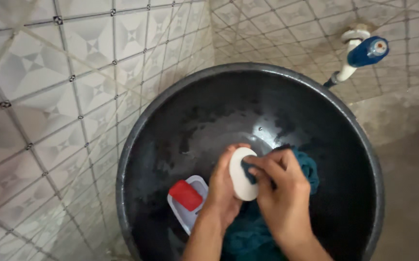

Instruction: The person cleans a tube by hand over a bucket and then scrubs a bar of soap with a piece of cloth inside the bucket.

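Looked down into a big dark tub (364,159), wet inside, set in a tiled corner. Left hand (224,186) clenched round a white oval bar of soap (242,173), held near the middle of the tub. Right hand (279,191) gripped a bunched piece of dark teal cloth (310,170), pressed against the soap at about 3 o'clock of the bar; more of the same cloth hung down toward 6 o'clock, under both wrists. At about 8 o'clock from the hands, lay a pale rectangular dish with a red block in it (186,195), resting on the tub's floor, just beside the left wrist but not touching as far as could be told. At 1 o'clock, well apart from the tub's middle, stood a white tap with a blue handle (366,52) on the wall, just past the rim.

Risks, judged from this: wet soap in a wet palm, likely to squirt free and drop to the tub's bottom if squeezed too hard or rubbed at a slant. Trailing cloth near the dish, able to drag or tip it if pulled sideways. Left wrist close enough to knock the red block out. Slick tiles around, bad for footing if suds spilled over.
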